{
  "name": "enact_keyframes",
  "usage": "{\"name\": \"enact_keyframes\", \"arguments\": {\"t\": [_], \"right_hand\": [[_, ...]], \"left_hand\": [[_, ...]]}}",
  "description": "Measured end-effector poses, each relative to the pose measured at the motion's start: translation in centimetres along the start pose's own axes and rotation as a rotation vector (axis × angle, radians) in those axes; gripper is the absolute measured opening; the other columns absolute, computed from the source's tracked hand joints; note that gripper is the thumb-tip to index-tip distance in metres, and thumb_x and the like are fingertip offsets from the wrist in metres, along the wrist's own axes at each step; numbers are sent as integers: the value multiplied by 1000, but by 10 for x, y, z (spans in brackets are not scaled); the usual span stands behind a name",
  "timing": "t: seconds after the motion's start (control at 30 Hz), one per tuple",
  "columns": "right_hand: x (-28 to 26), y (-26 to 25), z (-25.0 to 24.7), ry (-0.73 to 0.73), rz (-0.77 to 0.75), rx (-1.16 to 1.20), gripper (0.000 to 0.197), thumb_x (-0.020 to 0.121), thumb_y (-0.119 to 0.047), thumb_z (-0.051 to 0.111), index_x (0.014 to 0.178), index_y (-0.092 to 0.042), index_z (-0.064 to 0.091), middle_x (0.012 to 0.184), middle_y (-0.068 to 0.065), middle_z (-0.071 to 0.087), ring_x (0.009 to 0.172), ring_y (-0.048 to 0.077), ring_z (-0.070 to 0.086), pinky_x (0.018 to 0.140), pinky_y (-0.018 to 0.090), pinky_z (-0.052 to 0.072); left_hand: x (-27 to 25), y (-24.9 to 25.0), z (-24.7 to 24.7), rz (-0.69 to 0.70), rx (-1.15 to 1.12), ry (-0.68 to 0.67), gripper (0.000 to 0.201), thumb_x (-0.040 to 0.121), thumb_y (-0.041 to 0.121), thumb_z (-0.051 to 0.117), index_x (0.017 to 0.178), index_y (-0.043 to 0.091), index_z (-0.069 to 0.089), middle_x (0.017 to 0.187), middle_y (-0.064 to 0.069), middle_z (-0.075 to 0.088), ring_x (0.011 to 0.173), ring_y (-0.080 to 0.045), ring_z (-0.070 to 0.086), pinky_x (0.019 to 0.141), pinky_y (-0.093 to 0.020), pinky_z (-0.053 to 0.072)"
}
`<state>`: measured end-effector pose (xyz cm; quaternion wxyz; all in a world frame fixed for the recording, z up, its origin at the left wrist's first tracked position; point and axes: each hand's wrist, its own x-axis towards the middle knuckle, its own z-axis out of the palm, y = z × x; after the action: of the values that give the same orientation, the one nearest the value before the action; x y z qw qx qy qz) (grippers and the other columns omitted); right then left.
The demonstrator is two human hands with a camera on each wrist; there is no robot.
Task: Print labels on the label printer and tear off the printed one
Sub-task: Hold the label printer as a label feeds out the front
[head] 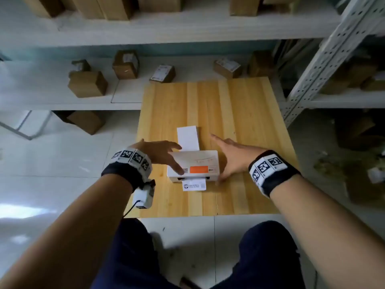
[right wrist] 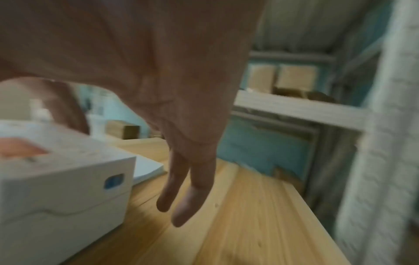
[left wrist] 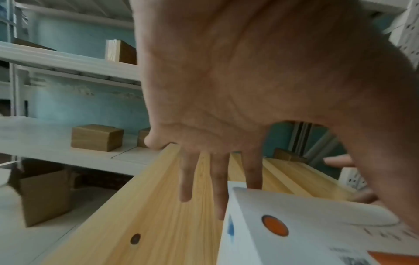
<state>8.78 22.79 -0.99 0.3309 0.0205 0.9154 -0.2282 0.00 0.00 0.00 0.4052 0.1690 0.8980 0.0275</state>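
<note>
A small white label printer (head: 200, 161) with an orange patch on its lid sits on the wooden table (head: 239, 113). A printed label (head: 194, 185) sticks out of its front slot. A stack of blank labels (head: 187, 137) lies behind it. My left hand (head: 164, 155) is spread over the printer's left side with straight fingers (left wrist: 217, 188), the thumb on the lid near the front. My right hand (head: 231, 155) is open beside the printer's (right wrist: 61, 182) right side, its fingers (right wrist: 192, 193) straight above the table and holding nothing.
White shelves (head: 52, 97) behind and left of the table carry several small cardboard boxes (head: 87, 83). A perforated metal rack post (head: 325, 59) stands to the right. An open carton (left wrist: 43, 193) sits on the floor at the left. My knees are below the table's near edge.
</note>
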Motion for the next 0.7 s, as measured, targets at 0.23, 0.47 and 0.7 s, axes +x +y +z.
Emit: {"name": "enact_keyframes", "arguments": {"t": [0.23, 0.47, 0.7], "right_hand": [[30, 2, 35, 75, -123, -62, 86, 57, -37, 92, 125, -26, 41, 117, -1, 61, 105, 21, 60, 87, 46, 54], [52, 5, 49, 181, -135, -280, 72, 60, -45, 89, 112, -31, 40, 103, -7, 64, 90, 16, 62, 77, 39, 54], [33, -1, 92, 405, -97, -245, 83, 75, -34, 81, 143, -24, 35, 122, 4, 59, 97, 21, 57, 85, 38, 51]], "left_hand": [[35, -4, 32, 29, 122, -68, 102, 35, 49, 94, 124, 35, 48, 112, 10, 68, 108, -20, 64, 98, -47, 51], [43, 1, 58, -18, 198, 140, 133, 29, 56, 86, 144, 30, 24, 123, 2, 59, 105, -29, 64, 94, -49, 55], [26, -33, 115, 220, -157, 557, 102, 78, 23, 84, 156, 20, 19, 142, -7, 44, 104, -20, 51, 76, -29, 52]]}}
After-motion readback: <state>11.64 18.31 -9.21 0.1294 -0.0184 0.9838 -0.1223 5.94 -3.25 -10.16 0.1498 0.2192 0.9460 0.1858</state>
